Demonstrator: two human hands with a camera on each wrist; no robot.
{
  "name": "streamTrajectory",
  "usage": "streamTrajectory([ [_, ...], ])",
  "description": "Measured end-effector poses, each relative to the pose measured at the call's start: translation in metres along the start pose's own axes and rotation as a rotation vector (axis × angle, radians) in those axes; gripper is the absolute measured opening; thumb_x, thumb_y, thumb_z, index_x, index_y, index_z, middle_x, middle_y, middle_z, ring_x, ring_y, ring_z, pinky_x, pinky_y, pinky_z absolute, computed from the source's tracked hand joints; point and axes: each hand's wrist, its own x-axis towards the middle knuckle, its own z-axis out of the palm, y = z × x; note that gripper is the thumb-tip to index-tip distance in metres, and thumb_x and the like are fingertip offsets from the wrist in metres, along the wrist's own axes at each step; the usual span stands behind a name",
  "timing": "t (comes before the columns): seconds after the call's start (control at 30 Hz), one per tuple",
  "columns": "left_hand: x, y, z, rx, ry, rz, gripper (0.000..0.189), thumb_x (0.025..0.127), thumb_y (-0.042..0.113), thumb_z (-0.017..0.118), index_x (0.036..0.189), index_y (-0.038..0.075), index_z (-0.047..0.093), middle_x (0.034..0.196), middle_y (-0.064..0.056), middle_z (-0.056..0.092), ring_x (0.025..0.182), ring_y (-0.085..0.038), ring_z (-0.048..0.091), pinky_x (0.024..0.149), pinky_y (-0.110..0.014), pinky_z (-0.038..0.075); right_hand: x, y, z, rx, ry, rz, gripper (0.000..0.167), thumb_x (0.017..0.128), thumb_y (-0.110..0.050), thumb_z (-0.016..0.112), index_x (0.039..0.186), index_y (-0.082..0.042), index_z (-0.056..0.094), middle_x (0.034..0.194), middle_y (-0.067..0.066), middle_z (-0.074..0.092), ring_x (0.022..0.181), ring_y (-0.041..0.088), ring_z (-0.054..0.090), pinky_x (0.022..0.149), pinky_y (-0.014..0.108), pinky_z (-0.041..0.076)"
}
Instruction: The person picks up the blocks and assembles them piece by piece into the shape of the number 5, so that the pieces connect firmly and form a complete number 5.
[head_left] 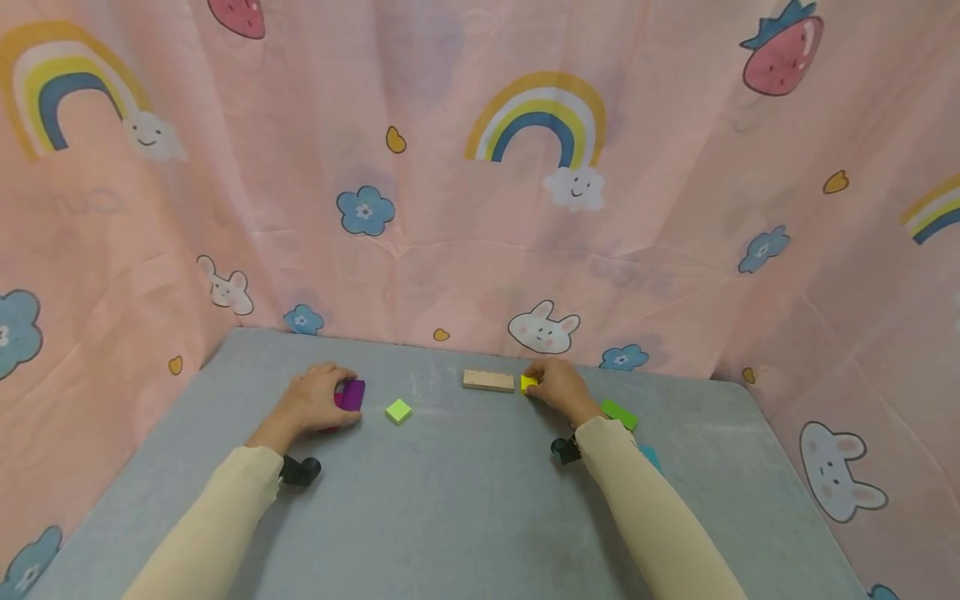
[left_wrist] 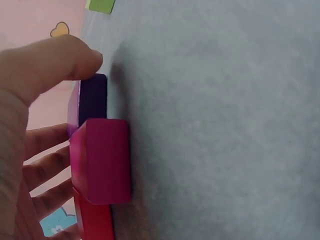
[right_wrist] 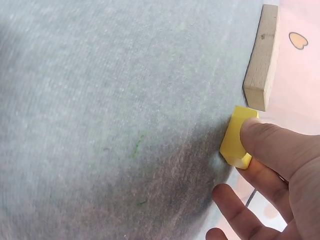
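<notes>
At 10 o'clock from the middle of the grey counter [head_left: 450,517], I have the left hand [head_left: 313,397] holding a purple block [head_left: 352,395] between thumb and fingers, the thumb at the block's nearer end. From the left wrist camera I see a magenta block [left_wrist: 108,162] just beside it and a red block [left_wrist: 95,220] partly hidden past that; whether these touch one another, I cannot tell from here. At 1 o'clock, my right hand [head_left: 557,385] pinches a small yellow block [right_wrist: 234,137] between thumb and fingertip, the remaining fingers spread loosely apart. A plain wooden block [head_left: 487,381] lies flat at 12 o'clock, near the counter's far edge, its right end just short of the yellow one. Between 10 and 11 o'clock I make out a lime-green block [head_left: 398,411], apart from both hands. Near 2 o'clock a green block [head_left: 619,414] lies beyond the right sleeve [head_left: 652,508], and near 3 o'clock a blue block [head_left: 650,457] is mostly covered by that sleeve. A pink printed curtain [head_left: 450,275] hangs behind everything at 12 o'clock.
</notes>
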Motion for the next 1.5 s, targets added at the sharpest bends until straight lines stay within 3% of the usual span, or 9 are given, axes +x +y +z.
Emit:
streamTrajectory([
  [0.27, 0.002, -0.004, 0.004, 0.006, 0.008, 0.003, 0.065, 0.072, 0.042, 0.075, 0.126, 0.009, 0.059, 0.124, -0.017, 0.060, 0.108, -0.033, 0.054, 0.085, -0.054, 0.042, 0.000, -0.001, 0.000, 0.012, 0.001, 0.003, 0.028, 0.085, -0.014, 0.072, 0.111, -0.007, 0.071, 0.112, 0.010, 0.069, 0.103, 0.027, 0.063, 0.092, 0.046, 0.050],
  [0.57, 0.003, 0.001, 0.009, 0.004, 0.073, 0.008, 0.064, 0.070, 0.042, 0.075, 0.122, 0.007, 0.061, 0.115, -0.014, 0.063, 0.104, -0.031, 0.056, 0.083, -0.052, 0.043, 0.000, -0.001, 0.000, 0.004, -0.005, 0.012, 0.029, 0.085, -0.015, 0.073, 0.113, -0.007, 0.071, 0.113, 0.010, 0.069, 0.103, 0.027, 0.063, 0.092, 0.045, 0.050],
  [0.83, 0.008, 0.014, 0.012, -0.087, 0.111, -0.005, 0.064, 0.071, 0.042, 0.076, 0.124, 0.011, 0.059, 0.116, -0.010, 0.063, 0.109, -0.029, 0.054, 0.089, -0.052, 0.041, -0.001, 0.000, -0.001, 0.019, -0.009, 0.017, 0.029, 0.085, -0.015, 0.072, 0.113, -0.007, 0.071, 0.112, 0.010, 0.069, 0.104, 0.027, 0.062, 0.093, 0.046, 0.050],
  [1.2, 0.020, 0.039, 0.020, -0.226, 0.137, 0.026, 0.061, 0.073, 0.042, 0.077, 0.123, 0.013, 0.060, 0.120, -0.008, 0.063, 0.112, -0.028, 0.055, 0.096, -0.052, 0.044, 0.000, 0.002, -0.001, 0.037, -0.012, 0.030, 0.027, 0.086, -0.014, 0.072, 0.112, -0.007, 0.071, 0.111, 0.010, 0.069, 0.102, 0.027, 0.062, 0.091, 0.045, 0.050],
  [1.5, 0.030, 0.065, 0.029, -0.239, 0.123, 0.054, 0.060, 0.071, 0.042, 0.079, 0.122, 0.016, 0.061, 0.118, -0.004, 0.063, 0.111, -0.024, 0.055, 0.095, -0.050, 0.046, 0.000, 0.001, 0.000, 0.039, -0.018, 0.021, 0.026, 0.086, -0.016, 0.072, 0.110, -0.009, 0.072, 0.110, 0.009, 0.069, 0.100, 0.026, 0.061, 0.092, 0.046, 0.050],
])
